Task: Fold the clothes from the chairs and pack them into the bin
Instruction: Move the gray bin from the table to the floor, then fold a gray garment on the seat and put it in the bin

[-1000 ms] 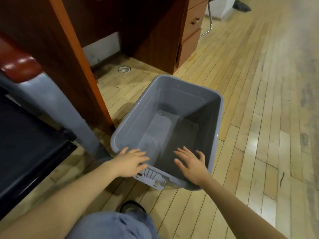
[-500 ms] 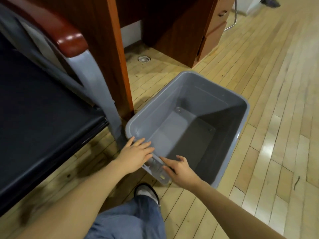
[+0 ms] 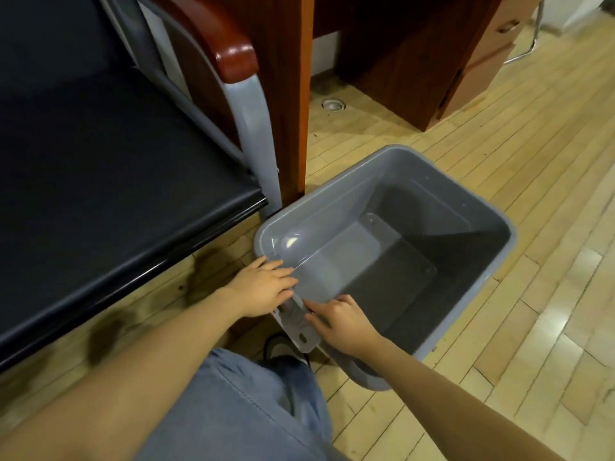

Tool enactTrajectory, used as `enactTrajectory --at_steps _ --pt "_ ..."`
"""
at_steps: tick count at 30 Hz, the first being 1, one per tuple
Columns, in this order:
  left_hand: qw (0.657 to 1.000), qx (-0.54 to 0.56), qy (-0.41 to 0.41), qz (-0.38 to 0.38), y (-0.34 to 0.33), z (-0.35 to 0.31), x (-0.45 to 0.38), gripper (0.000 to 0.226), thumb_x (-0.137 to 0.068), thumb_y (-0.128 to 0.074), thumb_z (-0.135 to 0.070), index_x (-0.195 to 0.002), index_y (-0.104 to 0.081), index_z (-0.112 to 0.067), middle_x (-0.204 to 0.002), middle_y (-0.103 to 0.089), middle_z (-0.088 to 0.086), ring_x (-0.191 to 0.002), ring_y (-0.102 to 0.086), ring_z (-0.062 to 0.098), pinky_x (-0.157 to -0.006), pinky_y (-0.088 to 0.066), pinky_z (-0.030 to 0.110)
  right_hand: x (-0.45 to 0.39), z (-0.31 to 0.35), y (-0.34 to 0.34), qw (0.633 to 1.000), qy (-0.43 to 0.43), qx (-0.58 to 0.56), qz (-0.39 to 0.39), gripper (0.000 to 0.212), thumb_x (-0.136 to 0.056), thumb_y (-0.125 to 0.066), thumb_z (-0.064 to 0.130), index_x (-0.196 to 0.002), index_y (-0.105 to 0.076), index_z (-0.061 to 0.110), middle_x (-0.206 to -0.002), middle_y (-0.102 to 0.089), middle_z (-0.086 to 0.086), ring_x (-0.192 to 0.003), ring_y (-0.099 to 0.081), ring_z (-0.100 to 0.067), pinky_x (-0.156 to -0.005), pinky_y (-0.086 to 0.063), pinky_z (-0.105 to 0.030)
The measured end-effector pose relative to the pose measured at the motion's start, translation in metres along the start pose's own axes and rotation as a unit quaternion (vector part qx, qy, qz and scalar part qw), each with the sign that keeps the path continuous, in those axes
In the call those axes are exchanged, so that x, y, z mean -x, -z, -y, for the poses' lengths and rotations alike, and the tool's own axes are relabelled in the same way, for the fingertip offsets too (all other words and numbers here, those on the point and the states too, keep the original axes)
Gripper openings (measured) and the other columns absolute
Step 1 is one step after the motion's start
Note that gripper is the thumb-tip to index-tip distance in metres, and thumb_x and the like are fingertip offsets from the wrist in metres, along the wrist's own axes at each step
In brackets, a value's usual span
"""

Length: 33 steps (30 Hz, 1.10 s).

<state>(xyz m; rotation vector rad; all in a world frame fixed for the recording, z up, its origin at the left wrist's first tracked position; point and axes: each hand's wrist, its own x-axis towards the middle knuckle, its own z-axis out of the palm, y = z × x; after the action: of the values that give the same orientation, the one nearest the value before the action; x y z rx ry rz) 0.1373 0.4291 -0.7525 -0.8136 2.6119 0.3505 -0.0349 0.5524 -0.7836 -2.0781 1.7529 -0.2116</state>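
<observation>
Both grips loose: left hand fingers flat on bin rim; right hand touches handle.

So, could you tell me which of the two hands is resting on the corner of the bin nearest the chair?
The left hand: it lies flat on the grey bin's near rim at the corner beside the black chair seat. The right hand sits further along that rim.

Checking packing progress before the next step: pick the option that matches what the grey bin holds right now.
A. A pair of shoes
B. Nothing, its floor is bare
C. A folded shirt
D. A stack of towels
B: the grey bin shows only its bare floor, while the left hand and right hand rest on its near rim.
</observation>
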Motion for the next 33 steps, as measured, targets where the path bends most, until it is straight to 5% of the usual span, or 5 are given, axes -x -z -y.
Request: enactTrajectory --at_steps 9,15,18,29,33 --pt "0.959 0.081 0.127 -0.241 0.071 -0.012 0.060 0.049 -0.101 -0.035 -0.036 -0.147 -0.027 -0.024 -0.153 -0.029 -0.005 -0.138 -0.027 0.014 -0.110 -0.021 0.030 -0.037 0.025 0.087 0.991 0.038 0.036 -0.122 0.036 -0.098 -0.045 0.027 -0.131 -0.055 0.016 -0.120 -0.065 -0.005 -0.110 -0.058 -0.026 -0.093 -0.040 -0.038" --pt "0.895 0.092 0.264 -0.349 0.122 0.018 0.158 0.048 -0.100 -0.038 -0.034 -0.146 -0.030 -0.023 -0.153 -0.029 -0.004 -0.137 -0.029 0.017 -0.108 -0.027 0.033 -0.090 0.122 0.150 0.972 0.135 0.037 -0.189 0.034 -0.097 -0.049 0.025 -0.128 -0.059 0.014 -0.109 -0.068 -0.006 -0.094 -0.063 -0.026 -0.081 -0.049 -0.040" --pt "0.849 0.076 0.343 -0.394 0.131 0.045 0.222 0.048 -0.099 -0.041 -0.032 -0.145 -0.035 -0.020 -0.150 -0.034 -0.001 -0.135 -0.034 0.019 -0.106 -0.032 0.034 -0.121 0.189 0.170 0.958 0.211 0.042 -0.189 0.037 -0.098 -0.047 0.027 -0.131 -0.056 0.015 -0.113 -0.066 -0.005 -0.101 -0.061 -0.025 -0.085 -0.049 -0.041" --pt "0.702 0.093 0.581 -0.401 0.062 0.147 0.429 0.049 -0.092 -0.041 -0.035 -0.135 -0.050 -0.013 -0.139 -0.049 0.005 -0.124 -0.046 0.029 -0.099 -0.038 0.041 -0.210 0.447 0.121 0.901 0.416 0.018 -0.124 0.039 -0.100 -0.041 0.031 -0.136 -0.050 0.019 -0.125 -0.060 0.000 -0.110 -0.055 -0.022 -0.096 -0.040 -0.037" --pt "0.654 0.099 0.648 -0.378 0.022 0.180 0.482 0.060 -0.086 -0.028 -0.043 -0.132 -0.051 -0.013 -0.136 -0.050 0.006 -0.123 -0.046 0.029 -0.097 -0.035 0.040 -0.239 0.523 0.079 0.876 0.470 0.022 -0.104 0.037 -0.099 -0.042 0.032 -0.132 -0.054 0.019 -0.118 -0.062 0.000 -0.104 -0.055 -0.023 -0.087 -0.034 -0.034"
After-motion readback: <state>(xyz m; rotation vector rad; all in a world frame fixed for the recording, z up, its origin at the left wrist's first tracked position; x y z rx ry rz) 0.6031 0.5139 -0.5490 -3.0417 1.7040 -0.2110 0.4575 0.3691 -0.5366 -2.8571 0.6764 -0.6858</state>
